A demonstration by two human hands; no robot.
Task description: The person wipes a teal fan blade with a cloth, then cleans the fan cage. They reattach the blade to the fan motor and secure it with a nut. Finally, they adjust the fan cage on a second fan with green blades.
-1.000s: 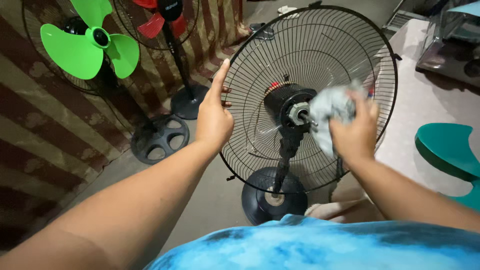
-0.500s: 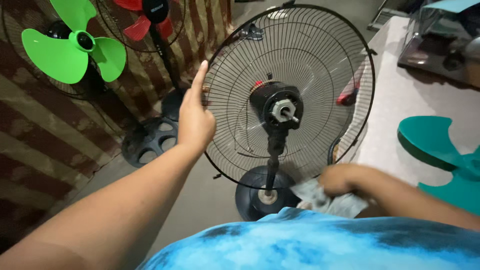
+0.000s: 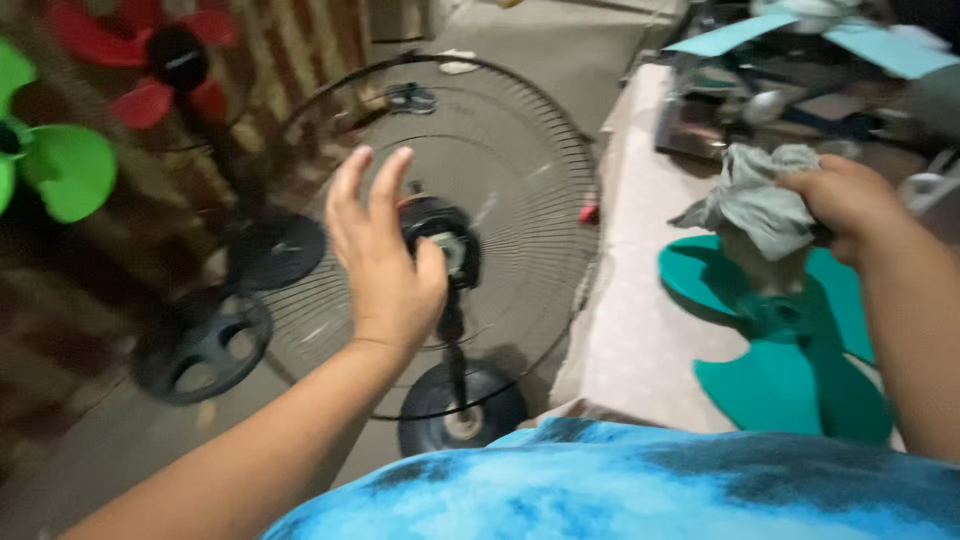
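Far left, a green fan blade [image 3: 55, 170] pokes in at the edge, with a red-bladed fan [image 3: 160, 60] above it against the striped wall, both smeared by motion blur. Below them sits a dark spoked fan base [image 3: 200, 342] on the floor. Moving in, the left hand [image 3: 385, 255] is up in the air, fingers spread and loose, gripping nothing; it hangs in front of the left part of the black wire fan guard [image 3: 540, 150], and whether it touches the wire cannot be told through the blur. Right behind the thumb is the black motor hub [image 3: 450, 240] at the guard's centre, standing on its pole over the round black base [image 3: 465, 405]. Past the guard's right rim, a pale table [image 3: 630, 330] begins, and on it lies the teal fan blade [image 3: 790, 380], flat, well apart from the left hand. Directly over that blade, the right hand [image 3: 850, 200] is closed into a fist on a crumpled grey cloth [image 3: 760, 200], which bunches out to the left of the knuckles and hangs just above the blade's hub. Cluttered, blurred items sit at the table's far end. A blue tie-dye shirt [image 3: 620, 490] fills the bottom.
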